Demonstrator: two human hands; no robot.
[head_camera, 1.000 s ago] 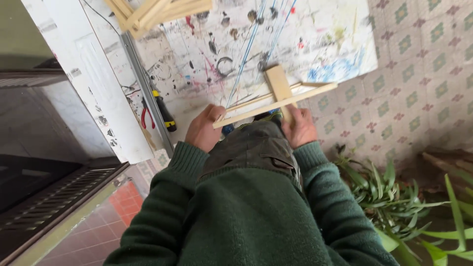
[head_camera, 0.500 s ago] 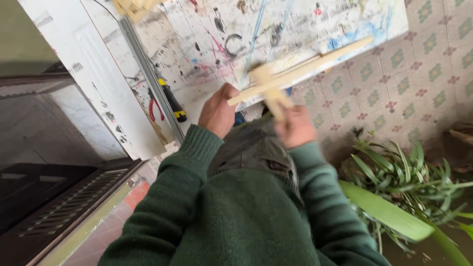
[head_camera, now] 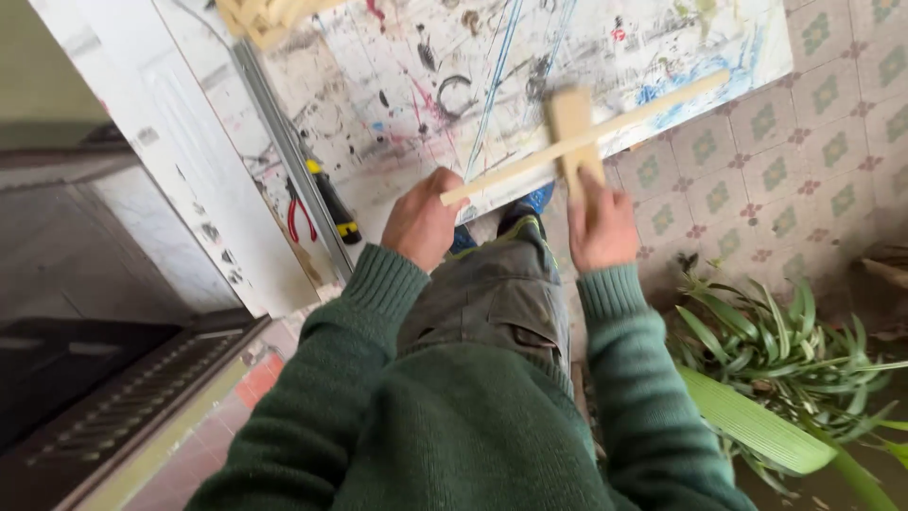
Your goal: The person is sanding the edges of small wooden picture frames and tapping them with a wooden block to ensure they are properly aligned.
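One pale wooden cross-piece [head_camera: 577, 142], a long slat joined to a short block, is held above a paint-spattered board [head_camera: 492, 66]. The left hand [head_camera: 423, 220] is closed on the slat's end; the right hand [head_camera: 600, 225] grips the block. One plant [head_camera: 785, 360] is seen on the patterned tile floor [head_camera: 813, 180].

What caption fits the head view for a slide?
Left hand and right hand hold a pale wooden cross-shaped frame piece over a paint-splattered white board.
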